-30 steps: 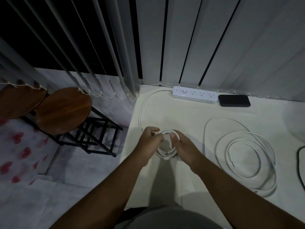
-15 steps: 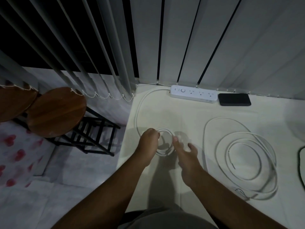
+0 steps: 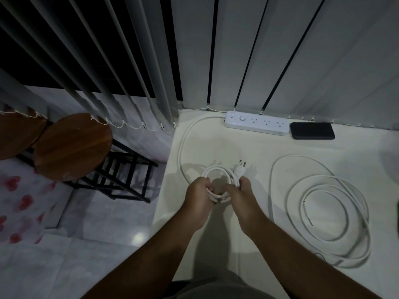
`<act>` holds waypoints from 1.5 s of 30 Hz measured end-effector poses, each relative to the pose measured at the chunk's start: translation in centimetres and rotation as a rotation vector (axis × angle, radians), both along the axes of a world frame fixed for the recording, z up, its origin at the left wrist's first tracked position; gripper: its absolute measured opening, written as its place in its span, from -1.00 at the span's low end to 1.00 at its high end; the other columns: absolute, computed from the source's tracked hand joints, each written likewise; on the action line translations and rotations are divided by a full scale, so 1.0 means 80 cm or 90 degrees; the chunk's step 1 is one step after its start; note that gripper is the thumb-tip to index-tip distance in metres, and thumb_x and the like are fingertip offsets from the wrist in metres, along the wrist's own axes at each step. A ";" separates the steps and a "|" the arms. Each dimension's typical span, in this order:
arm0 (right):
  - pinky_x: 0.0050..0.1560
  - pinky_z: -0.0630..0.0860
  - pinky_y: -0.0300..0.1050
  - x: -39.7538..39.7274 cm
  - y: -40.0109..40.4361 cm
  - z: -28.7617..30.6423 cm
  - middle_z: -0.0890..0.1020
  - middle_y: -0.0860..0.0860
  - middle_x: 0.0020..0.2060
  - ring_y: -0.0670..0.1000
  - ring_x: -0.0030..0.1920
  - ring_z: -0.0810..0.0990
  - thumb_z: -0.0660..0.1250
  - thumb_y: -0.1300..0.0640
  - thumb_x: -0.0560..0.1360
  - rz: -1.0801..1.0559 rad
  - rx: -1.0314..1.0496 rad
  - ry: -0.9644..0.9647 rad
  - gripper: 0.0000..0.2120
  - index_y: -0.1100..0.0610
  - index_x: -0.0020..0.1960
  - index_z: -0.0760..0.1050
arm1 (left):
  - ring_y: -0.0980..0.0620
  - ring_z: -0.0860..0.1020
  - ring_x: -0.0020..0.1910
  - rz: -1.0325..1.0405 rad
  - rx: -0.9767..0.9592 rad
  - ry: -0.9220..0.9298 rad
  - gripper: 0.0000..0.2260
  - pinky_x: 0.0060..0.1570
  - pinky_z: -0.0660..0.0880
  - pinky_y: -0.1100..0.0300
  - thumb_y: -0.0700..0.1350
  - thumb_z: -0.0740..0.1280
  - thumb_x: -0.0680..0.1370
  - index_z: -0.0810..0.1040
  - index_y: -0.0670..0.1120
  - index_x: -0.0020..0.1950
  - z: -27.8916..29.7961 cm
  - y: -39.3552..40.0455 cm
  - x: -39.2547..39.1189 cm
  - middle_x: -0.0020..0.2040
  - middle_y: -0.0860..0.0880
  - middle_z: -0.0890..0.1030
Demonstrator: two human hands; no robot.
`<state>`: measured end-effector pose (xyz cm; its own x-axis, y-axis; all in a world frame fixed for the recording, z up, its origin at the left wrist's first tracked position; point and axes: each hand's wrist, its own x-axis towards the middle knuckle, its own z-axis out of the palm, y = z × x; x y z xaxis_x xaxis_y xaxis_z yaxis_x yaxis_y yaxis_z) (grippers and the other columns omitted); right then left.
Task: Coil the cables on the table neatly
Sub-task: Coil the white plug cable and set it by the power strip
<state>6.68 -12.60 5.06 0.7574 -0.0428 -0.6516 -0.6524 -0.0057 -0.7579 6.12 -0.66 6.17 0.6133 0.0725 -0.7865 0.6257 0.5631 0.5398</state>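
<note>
A small coil of white power cord (image 3: 218,171) sits between my hands at the table's left side. My left hand (image 3: 199,196) grips the coil's left side, and my right hand (image 3: 243,194) grips its right side. The cord's white plug (image 3: 240,167) sticks up past my right fingers. From the coil the cord (image 3: 183,139) curves back to a white power strip (image 3: 257,124) at the table's far edge. A second, thinner white cable (image 3: 323,212) lies in loose wide loops on the right of the cream table (image 3: 216,143).
A black phone-like slab (image 3: 312,131) lies beside the power strip. Vertical blinds (image 3: 302,61) hang behind the table. Left of the table's edge stand two round wooden stools (image 3: 71,145) on black frames, on a pale floor. A dark cable end shows at the far right edge.
My right hand let go of the coil half a second ago with fingers spread, and now grips it again. The plug end now shows above the coil.
</note>
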 end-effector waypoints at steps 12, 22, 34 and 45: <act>0.04 0.47 -0.35 0.048 0.003 0.004 0.65 -0.11 0.16 -0.10 0.09 0.63 0.17 0.31 0.62 0.158 -0.015 -0.157 -0.46 -0.11 0.50 0.36 | 0.01 0.56 -0.09 -0.285 0.356 -0.118 -0.77 -0.10 0.44 0.15 -0.09 0.24 0.42 0.53 -0.05 0.04 0.007 0.035 0.057 -0.04 -0.03 0.60; -0.25 0.49 -0.33 0.082 0.009 0.008 0.56 0.12 -0.12 -0.17 -0.29 0.59 0.18 0.44 0.52 0.169 0.015 -0.163 -0.44 -0.06 0.36 0.21 | 0.03 0.59 -0.12 -0.207 0.326 -0.126 -0.69 -0.12 0.50 0.13 0.20 0.29 0.57 0.59 -0.04 0.01 -0.017 0.026 0.089 -0.12 0.01 0.63; 0.02 0.52 -0.24 0.101 0.021 -0.004 0.69 -0.08 0.00 -0.13 -0.05 0.63 0.22 0.21 0.66 0.107 -0.028 -0.227 -0.75 0.11 0.24 0.61 | -0.33 0.57 0.23 0.109 0.146 0.006 -0.67 0.25 0.49 -0.18 -0.14 0.27 0.60 0.54 -0.25 0.31 -0.021 0.023 0.104 0.26 -0.35 0.59; -0.09 0.49 -0.35 0.175 0.009 -0.003 0.68 -0.05 -0.11 -0.18 -0.14 0.62 0.31 0.09 0.63 0.220 0.001 -0.178 -0.79 -0.05 0.25 0.56 | 0.04 0.60 -0.06 -0.658 0.463 -0.146 -0.85 -0.16 0.43 0.19 0.02 0.37 0.48 0.63 0.01 -0.01 0.003 0.095 0.193 -0.10 0.03 0.65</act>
<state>20.65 -11.86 4.83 0.8741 0.2456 -0.4191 -0.3818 -0.1861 -0.9053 21.58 6.90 6.38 0.7568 -0.1503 -0.6362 0.4455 -0.5937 0.6702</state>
